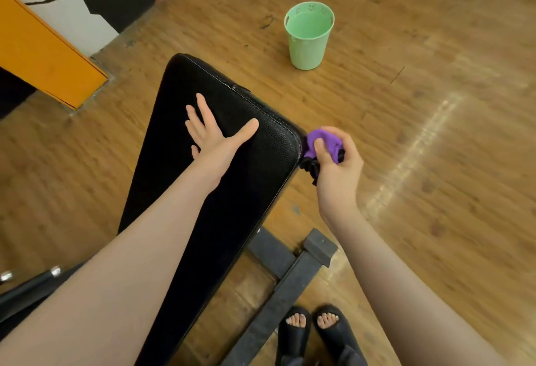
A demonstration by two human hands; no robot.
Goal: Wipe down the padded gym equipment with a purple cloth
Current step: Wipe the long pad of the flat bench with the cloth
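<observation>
Head view: a black padded bench (220,122) runs through the middle of the frame from 7 o'clock up toward 12. The left hand (213,136) lies flat on the pad's top, fingers straight and spread, thumb out toward 2 o'clock. Just off the pad's corner at 3 o'clock, the right hand (336,156) has its fingers and thumb curled round a bunched purple cloth (320,140), which has a dark part hanging below the fist; the cloth sits against the pad's side edge. At 1 o'clock a pale green plastic bucket (307,46) stands upright on the wooden floor (435,133), well apart from the bench; nothing can be made out inside it beyond its green wall. At 5 o'clock a grey metal frame (290,275) lies on the floor beside two feet in black sandals (310,333).
</observation>
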